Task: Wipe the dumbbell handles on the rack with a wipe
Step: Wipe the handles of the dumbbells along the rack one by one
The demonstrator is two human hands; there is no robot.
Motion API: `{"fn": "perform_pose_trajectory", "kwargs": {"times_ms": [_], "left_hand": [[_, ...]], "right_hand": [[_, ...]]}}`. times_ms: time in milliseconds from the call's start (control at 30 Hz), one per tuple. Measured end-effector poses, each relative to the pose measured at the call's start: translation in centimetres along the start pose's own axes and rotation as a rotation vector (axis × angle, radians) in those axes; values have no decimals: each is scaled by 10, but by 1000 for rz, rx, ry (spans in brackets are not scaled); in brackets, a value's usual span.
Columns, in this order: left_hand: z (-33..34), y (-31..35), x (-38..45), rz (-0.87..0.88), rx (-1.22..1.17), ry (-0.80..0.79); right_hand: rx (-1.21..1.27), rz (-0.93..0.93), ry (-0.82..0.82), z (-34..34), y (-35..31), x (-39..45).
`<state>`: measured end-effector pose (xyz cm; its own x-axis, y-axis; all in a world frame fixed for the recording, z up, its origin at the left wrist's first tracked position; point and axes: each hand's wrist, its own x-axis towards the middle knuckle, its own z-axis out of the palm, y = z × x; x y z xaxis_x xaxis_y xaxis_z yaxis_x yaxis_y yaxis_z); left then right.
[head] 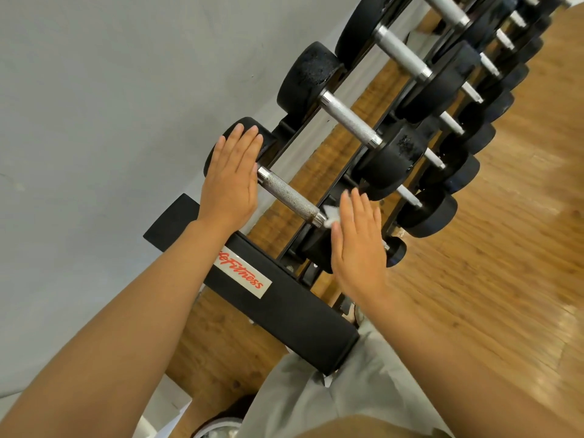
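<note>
Nearest, at the bottom of the frame: two bare forearms reaching up, grey shorts between them. Black padded bench end (278, 308) with a red-lettered label sits just beyond, mid-frame.

Left hand (232, 175), centre left, lies flat with fingers straight and together on the black head (218, 143) of the closest dumbbell; it grips nothing and looks to be steadying the weight.

Right hand (357, 245), centre right, is extended with fingers straight, a bit motion-blurred. White wipe (331, 214) shows at its upper left edge, touching the lower right end of the knurled handle (290, 196). Whether the wipe is pinched under the thumb or only pressed by the palm, cannot tell.

Key relation: the handle's long axis runs diagonally from upper left to lower right, left hand at one end, right hand and wipe at the other. Right hand is the nearer to the wipe; my read is the stroke would travel up-left along the bar toward the left hand.

Farther: more dumbbells on the rack (357, 90), receding to upper right; handles there not yet reached. Wood floor right, grey wall left.
</note>
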<state>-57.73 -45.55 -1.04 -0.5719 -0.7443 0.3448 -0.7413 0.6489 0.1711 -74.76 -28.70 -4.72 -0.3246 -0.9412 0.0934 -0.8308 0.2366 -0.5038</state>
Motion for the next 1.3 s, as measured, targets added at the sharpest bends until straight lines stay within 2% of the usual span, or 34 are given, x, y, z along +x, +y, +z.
{"fn": "perform_pose_trajectory", "kwargs": {"times_ms": [100,167,300,400,567,633,700,767,867,1000,1200,1300], "left_hand": [[-3,-2,1,13,-28,-1],[-4,-2,2,18,-34,-7],[-4,0,1,7,-43,0],[-2,1,1,0,-26,13],[-1,14,-2,-81,4,22],[-2,22,-1,-136,-4,6],[-3,29,0,-189,-1,-12],[-1,38,0,-238,5,-24],[7,58,-4,-283,-43,-19],[24,92,-11,-247,-38,-82],[45,153,-13,-340,-37,-92],[55,177,-23,-408,37,-101]], "right_hand": [[-76,-214,-10,11,9,-41],[-89,-256,-4,12,15,-36],[-25,-99,-5,-7,1,9],[23,2,-95,-17,-2,36],[19,-194,-43,-8,13,11],[54,-345,-40,-7,21,-4],[52,-524,-69,-9,35,-6],[116,-610,-162,-18,48,5],[209,-641,-277,-41,60,30],[290,-634,-323,-62,77,58],[278,-745,-342,-75,129,107],[230,-786,-253,-83,152,135]]}}
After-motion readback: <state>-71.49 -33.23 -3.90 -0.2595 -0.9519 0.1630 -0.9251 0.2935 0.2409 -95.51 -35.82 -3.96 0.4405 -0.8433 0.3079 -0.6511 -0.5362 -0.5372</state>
